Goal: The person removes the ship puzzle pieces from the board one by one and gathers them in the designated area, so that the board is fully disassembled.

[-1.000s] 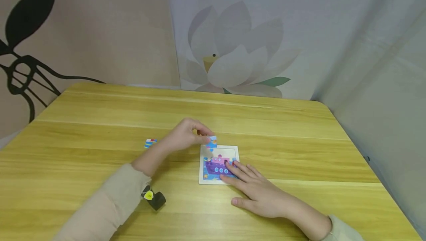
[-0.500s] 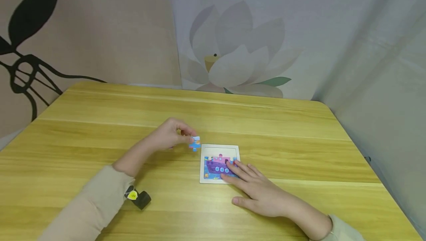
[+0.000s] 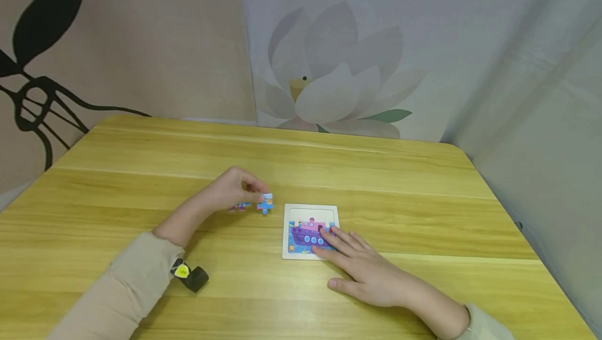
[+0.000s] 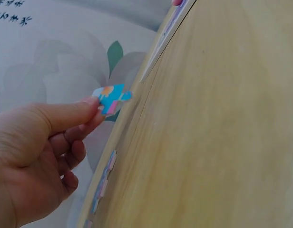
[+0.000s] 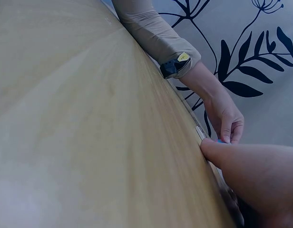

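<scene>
Between thumb and fingers my left hand pinches a small blue jigsaw piece with an orange spot and a pink corner. In the left wrist view the piece is held up above the tabletop. My right hand lies flat, its fingertips resting on the lower right of a white-framed puzzle tray. Inside the tray, joined pieces form a purple and pink ship; the upper strip is bare white. More jigsaw pieces lie on the table just behind my left hand, partly hidden by it.
The wooden table reaches back to a wall hanging printed with a pale flower. A black wrist camera is strapped at the left sleeve, low over the table.
My left hand has moved left with the jigsaw piece, from above the tray's upper left corner to beside the loose pieces. The right hand stays on the tray.
</scene>
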A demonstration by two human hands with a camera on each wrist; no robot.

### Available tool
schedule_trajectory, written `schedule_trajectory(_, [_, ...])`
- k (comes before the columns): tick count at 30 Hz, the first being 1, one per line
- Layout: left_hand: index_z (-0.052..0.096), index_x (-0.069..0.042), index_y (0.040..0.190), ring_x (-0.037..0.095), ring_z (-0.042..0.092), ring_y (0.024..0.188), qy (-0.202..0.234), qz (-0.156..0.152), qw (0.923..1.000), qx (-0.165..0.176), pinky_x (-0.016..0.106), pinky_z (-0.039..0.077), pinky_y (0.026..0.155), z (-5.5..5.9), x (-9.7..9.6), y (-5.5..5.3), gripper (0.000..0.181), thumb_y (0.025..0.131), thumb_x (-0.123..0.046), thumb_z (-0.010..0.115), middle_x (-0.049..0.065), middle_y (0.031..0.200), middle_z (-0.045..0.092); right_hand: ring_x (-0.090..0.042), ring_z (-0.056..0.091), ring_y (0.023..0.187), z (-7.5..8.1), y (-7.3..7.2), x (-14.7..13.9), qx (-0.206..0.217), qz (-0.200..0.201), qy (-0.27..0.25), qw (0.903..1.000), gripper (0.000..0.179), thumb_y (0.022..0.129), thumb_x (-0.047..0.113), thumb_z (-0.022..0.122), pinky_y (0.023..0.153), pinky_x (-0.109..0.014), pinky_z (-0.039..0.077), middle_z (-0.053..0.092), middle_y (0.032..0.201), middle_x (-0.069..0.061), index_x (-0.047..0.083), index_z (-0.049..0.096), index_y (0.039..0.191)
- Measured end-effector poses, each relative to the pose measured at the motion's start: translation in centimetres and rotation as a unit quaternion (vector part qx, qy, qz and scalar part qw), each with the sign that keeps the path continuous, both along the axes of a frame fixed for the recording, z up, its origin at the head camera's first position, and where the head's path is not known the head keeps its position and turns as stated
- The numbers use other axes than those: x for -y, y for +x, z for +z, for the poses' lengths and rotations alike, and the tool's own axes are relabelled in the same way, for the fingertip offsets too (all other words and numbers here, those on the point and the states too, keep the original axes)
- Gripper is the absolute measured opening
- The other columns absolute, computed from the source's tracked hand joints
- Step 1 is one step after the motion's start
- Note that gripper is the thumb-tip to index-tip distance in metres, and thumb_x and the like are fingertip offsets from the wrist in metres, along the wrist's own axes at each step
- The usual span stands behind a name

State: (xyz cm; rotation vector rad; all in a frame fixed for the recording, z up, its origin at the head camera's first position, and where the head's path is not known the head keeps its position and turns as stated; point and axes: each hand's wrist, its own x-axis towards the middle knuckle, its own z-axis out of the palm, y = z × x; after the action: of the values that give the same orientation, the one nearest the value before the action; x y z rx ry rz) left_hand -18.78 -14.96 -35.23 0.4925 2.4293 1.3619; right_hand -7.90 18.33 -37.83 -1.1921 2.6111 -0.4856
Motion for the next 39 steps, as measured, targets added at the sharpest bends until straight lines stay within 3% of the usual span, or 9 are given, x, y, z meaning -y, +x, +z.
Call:
schedule_trajectory(6, [0.072,-0.003,0.1,0.011,0.037,0.041,-0.016,0.004,0.9999,-0.001,0.021,0.032,0.039,-0.7,0.1,-0.3,0.012,0.089,-0.006,0.066,0.006,0.073,0.067,-0.023,-0.001,0.144,0.1,0.0,0.1,0.002,-0.001,-0.003,1.0,0.059,0.1,0.048,0.041,0.111,-0.054,0.005,0.004,0.159,0.002,0.03,0.023,0.153])
schedule_trajectory(14, [0.071,0.001,0.1,0.011,0.043,0.048,-0.031,0.004,0.9992,-0.026,0.021,0.037,0.044,-1.4,-0.4,-0.4,0.012,0.089,-0.003,0.066,0.005,0.081,0.067,-0.022,0.0,0.144,0.0,0.0,0.0,0.004,-0.003,-0.003,1.0,0.058,0.1,0.048,0.041,0.111,-0.054,0.005,0.004,0.159,0.002,0.031,0.023,0.153])
schedule_trajectory(20, [0.073,-0.001,0.095,0.016,0.051,0.063,-0.042,0.01,0.997,-0.064,0.026,0.046,0.051,-1.8,-0.5,-0.2,0.009,0.087,-0.001,0.068,0.007,0.092,0.064,-0.022,0.0,0.144,0.0,0.0,0.0,0.003,-0.005,-0.004,1.0,0.058,0.1,0.049,0.041,0.111,-0.054,0.005,0.004,0.159,0.003,0.032,0.023,0.152])
schedule_trajectory(25, [0.073,-0.003,0.094,0.022,0.054,0.09,-0.049,0.005,0.9935,-0.103,0.034,0.05,0.074,-2.0,-0.5,0.1,0.009,0.086,-0.002,0.069,0.007,0.096,0.062,-0.022,0.0,0.144,0.0,0.0,0.0,0.002,-0.004,-0.007,1.0,0.058,0.1,0.049,0.041,0.111,-0.054,0.005,0.005,0.159,0.002,0.031,0.024,0.152])
schedule_trajectory(28, [0.073,-0.004,0.094,0.024,0.053,0.096,-0.061,-0.001,0.9894,-0.132,0.04,0.047,0.083,-2.1,-0.5,0.1,0.008,0.086,-0.004,0.07,0.004,0.095,0.063,-0.023,0.001,0.144,-0.1,0.0,-0.1,0.001,-0.004,-0.008,1.0,0.058,0.1,0.049,0.041,0.111,-0.054,0.005,0.005,0.159,0.002,0.031,0.023,0.152])
schedule_trajectory(34, [0.073,-0.008,0.09,0.023,0.049,0.094,-0.08,-0.024,0.9787,-0.187,0.04,0.043,0.082,-2.4,-0.3,0.1,0.005,0.085,-0.007,0.072,-0.003,0.091,0.062,-0.023,0.001,0.144,-0.2,0.0,-0.1,-0.002,-0.003,-0.008,1.0,0.058,0.1,0.049,0.04,0.111,-0.054,0.005,0.005,0.159,0.003,0.032,0.023,0.152])
schedule_trajectory(39, [0.073,-0.011,0.089,0.024,0.048,0.098,-0.086,-0.028,0.9758,-0.199,0.042,0.041,0.084,-2.6,-0.1,0.1,0.005,0.085,-0.007,0.073,-0.003,0.092,0.06,-0.022,0.0,0.144,-0.2,-0.1,-0.1,-0.001,-0.003,-0.01,0.9999,0.058,0.1,0.049,0.04,0.111,-0.054,0.005,0.005,0.159,0.003,0.032,0.023,0.152])
